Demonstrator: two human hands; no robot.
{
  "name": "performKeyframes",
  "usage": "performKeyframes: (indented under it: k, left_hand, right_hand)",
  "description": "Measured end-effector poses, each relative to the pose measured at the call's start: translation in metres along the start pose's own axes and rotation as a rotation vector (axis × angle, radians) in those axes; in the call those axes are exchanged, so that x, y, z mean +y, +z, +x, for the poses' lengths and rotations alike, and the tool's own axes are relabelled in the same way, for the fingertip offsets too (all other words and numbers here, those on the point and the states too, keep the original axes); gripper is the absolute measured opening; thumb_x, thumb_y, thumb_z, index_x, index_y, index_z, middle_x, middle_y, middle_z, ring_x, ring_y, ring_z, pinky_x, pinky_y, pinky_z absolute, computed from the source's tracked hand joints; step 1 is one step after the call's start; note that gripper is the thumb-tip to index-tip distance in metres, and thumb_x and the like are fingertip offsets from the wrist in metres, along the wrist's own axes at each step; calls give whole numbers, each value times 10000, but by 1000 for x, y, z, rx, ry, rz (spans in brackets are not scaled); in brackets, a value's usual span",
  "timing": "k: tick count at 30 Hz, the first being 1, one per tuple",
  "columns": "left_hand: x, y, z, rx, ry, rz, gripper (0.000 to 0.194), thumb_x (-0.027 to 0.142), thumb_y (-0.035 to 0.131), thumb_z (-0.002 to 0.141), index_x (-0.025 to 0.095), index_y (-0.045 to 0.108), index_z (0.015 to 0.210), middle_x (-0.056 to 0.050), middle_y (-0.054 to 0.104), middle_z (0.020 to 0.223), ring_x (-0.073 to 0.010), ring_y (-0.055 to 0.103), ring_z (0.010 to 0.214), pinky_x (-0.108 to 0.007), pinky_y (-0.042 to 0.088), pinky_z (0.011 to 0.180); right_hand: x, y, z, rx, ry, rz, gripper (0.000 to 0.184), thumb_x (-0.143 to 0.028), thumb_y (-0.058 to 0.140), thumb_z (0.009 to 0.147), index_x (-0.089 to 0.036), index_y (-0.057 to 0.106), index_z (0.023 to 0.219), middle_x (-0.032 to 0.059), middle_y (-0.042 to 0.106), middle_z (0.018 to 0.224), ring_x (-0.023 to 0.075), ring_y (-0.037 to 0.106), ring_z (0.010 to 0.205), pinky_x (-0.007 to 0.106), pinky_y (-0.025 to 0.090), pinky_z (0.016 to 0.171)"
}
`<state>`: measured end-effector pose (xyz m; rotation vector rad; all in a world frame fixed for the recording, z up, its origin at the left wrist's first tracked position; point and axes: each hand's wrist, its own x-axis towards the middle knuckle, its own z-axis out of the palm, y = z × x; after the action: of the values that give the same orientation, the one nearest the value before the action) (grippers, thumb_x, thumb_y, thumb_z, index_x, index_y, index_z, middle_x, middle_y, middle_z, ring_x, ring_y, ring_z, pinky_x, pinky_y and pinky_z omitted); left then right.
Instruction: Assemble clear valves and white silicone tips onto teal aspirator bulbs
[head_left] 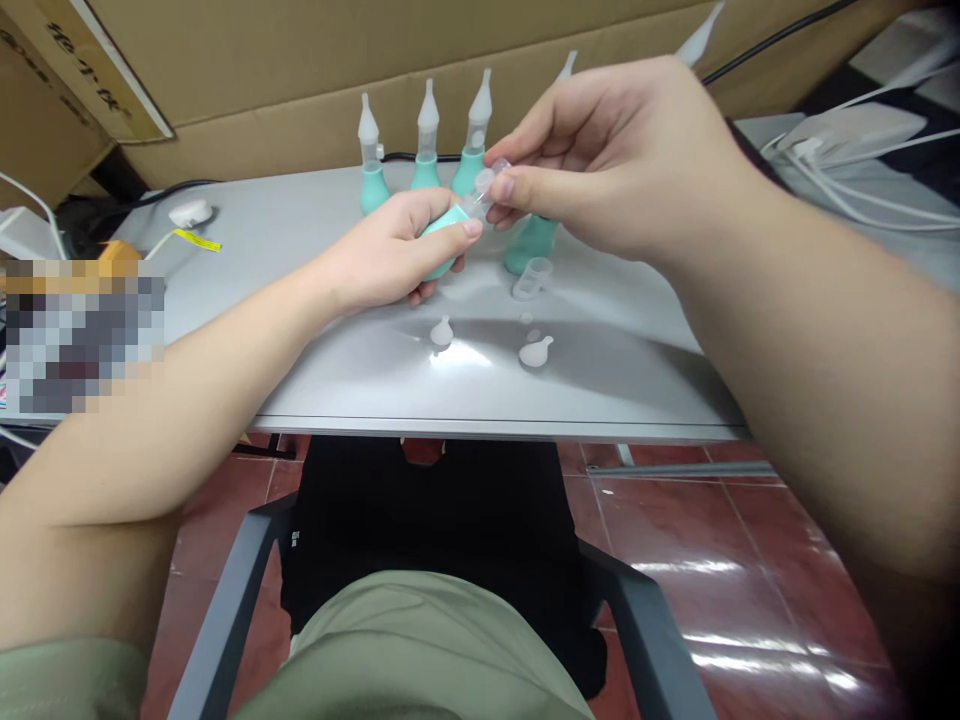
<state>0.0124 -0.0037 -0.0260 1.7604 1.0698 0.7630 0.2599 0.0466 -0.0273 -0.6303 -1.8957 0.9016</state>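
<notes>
- The left arm slants in from the lower left, its elbow bent; beside it, a pixelated patch hides the things at that end of the counter [337, 390].
- The left hand [401, 245] lies on its side above the counter, fingers curled around a green bulb [450, 217], thumb stretched along it toward the right; the hand covers much of the bulb.
- Behind, 3 white-tipped green bulbs [426, 172] stand in a row, the lower parts of 2 covered by the left hand.
- A clear tube [475, 204] sits at the held bulb's mouth; how far it is seated is hard to tell.
- The right hand [626, 165] arches over from the right, wrist bent, thumb and forefinger pinching the tube's far end and hiding part of it.
- Behind that hand, another green bulb [531, 246] shows only partly.
- Farther right, a white tip [701, 35] is cut off by the hand and upper edge.
</notes>
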Motion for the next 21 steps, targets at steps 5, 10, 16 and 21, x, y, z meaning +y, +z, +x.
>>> performKeyframes:
  k: [5, 10, 16, 21]
  left_hand:
    - [0, 0, 1, -4, 30, 9, 357, 192, 673, 1336, 204, 668, 980, 25, 674, 910, -55, 578, 592, -242, 444, 569]
    - [-2, -2, 3, 5, 55, 73, 371, 226, 704, 1328, 213, 655, 960, 34, 618, 826, -68, 568, 584, -240, 446, 598]
    - [-9, -4, 7, -6, 68, 133, 348, 218, 722, 1308, 231, 650, 968, 44, 586, 781, -89, 554, 575, -266, 458, 602]
    - [-9, -5, 6, -2, 51, 147, 328, 241, 729, 1304, 237, 654, 985, 36, 599, 801, -104, 570, 595, -278, 484, 621]
  right_hand:
    - [-2, 2, 0, 19, -1, 8, 289, -359, 1243, 796, -352, 975, 902, -15, 939, 953, 218, 906, 855, 406, 794, 826]
    - [-4, 3, -1, 23, 23, 3, 302, -372, 1251, 772, -353, 971, 883, -13, 932, 933, 221, 896, 831, 405, 784, 801]
    - [-5, 0, -2, -13, 56, 1, 284, -345, 1239, 765, -353, 987, 896, 0, 951, 963, 236, 892, 831, 438, 788, 817]
    - [-1, 1, -1, 0, 58, 20, 282, -305, 1234, 765, -334, 986, 895, 7, 924, 908, 232, 885, 817, 435, 786, 820]
